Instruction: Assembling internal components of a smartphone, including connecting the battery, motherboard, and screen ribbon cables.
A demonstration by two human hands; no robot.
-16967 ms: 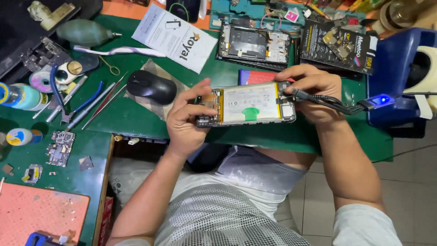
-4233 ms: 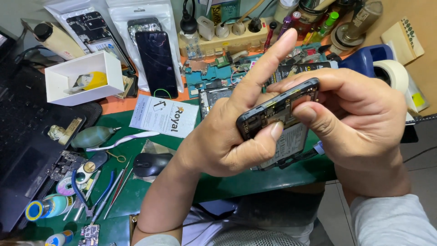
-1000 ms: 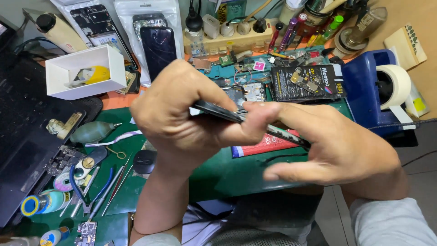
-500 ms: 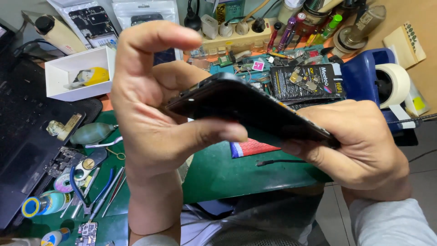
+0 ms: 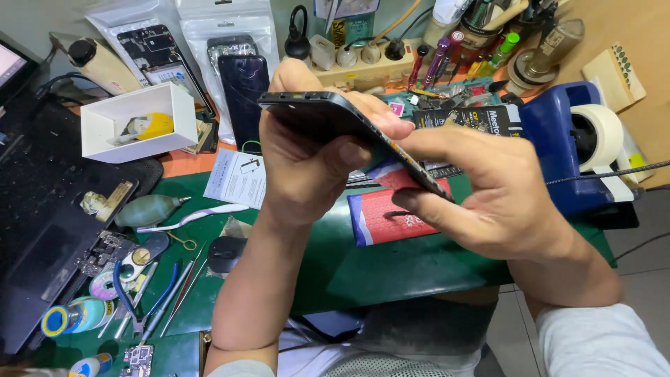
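Two bare hands grip a dark, slim, rectangular smartphone body point(image 5: 328, 115), held edge-on and tilted above a cluttered green-matted table point(image 5: 391, 272). The left hand point(image 5: 307, 150) wraps its fingers point(image 5: 359, 150) closed around the raised upper end, thumb pressed against the near side. The right hand point(image 5: 488, 188) pinches the lower end between thumb and forefinger, also closed on the phone.

Directly beneath, partly hidden by both hands, lies a red and blue flat packet point(image 5: 384, 213). Behind the phone, a black printed phone battery point(image 5: 481, 119) sits among loose circuit parts. To the right stands a blue tape dispenser point(image 5: 558, 146) carrying a roll of pale tape point(image 5: 597, 136).

Left of the forearm, a black computer mouse point(image 5: 225, 253) rests near a white folded leaflet point(image 5: 237, 178), a green rubber air-blower bulb point(image 5: 146, 209) and a white-handled tool point(image 5: 192, 218). Farther left, blue-handled tweezers point(image 5: 150, 304) lie beside a black laptop point(image 5: 42, 209), and a white open cardboard box point(image 5: 136, 122) holds something yellow. Clear plastic bags with phone parts point(image 5: 209, 42) lean against the back wall near a beige power strip point(image 5: 363, 63).
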